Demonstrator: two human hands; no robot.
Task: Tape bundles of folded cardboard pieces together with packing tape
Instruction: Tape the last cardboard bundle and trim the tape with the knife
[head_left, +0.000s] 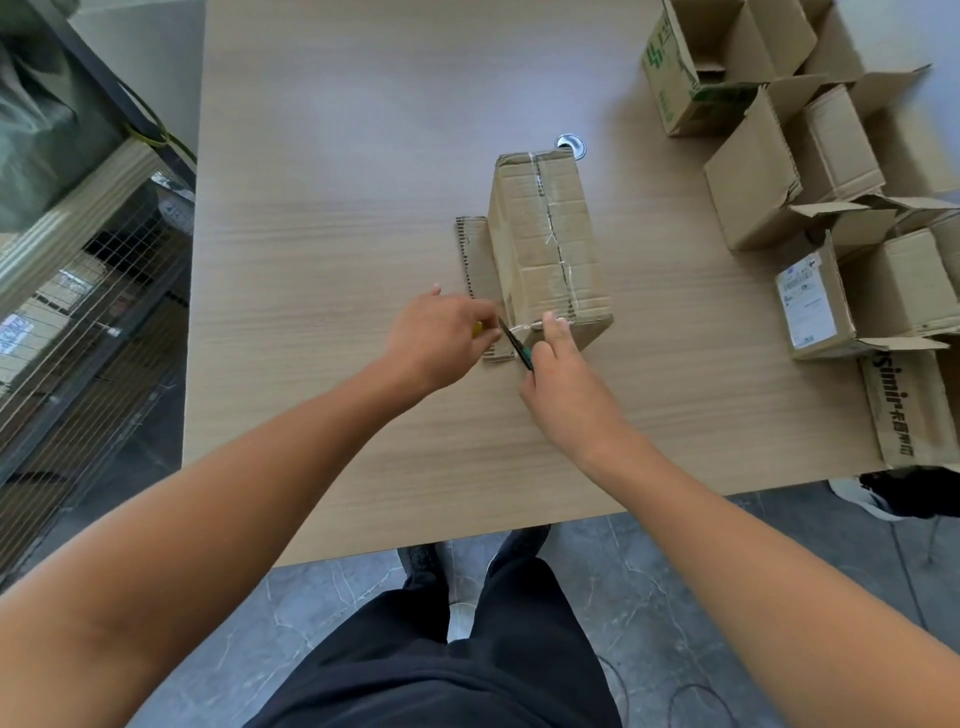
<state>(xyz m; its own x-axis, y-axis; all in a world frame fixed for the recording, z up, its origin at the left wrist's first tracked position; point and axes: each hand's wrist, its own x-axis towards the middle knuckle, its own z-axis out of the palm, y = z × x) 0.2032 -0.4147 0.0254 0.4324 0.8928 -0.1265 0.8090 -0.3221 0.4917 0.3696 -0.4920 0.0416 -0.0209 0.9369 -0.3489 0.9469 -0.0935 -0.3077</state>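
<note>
Bundle: the taped bundle of folded cardboard (545, 244) stands about mid-bench, its long side running from the far edge toward the near edge.
Tape: clear packing tape (553, 228) runs along the bundle's top and down over its near end, where a crinkled strand leads off toward my left hand.
Flat piece: a corrugated cardboard piece (470, 260) lies flat on the bench, touching the bundle's left side.
Left hand: my left hand (441, 338) is just beside the bundle's near left corner, fingers curled round a yellow item (476, 328) that is mostly hidden.
Right hand: my right hand (561, 374) grips the scissors (514, 343), forefinger stretched out onto the bundle's near top edge.
Scissors: the blades point up at the tape strand between my two hands.
Boxes: open cardboard boxes (753, 171) crowd the right edge up to the far right corner.
Bench: a metal grommet (571, 144) sits in the bench (337, 182) just beyond the bundle.
</note>
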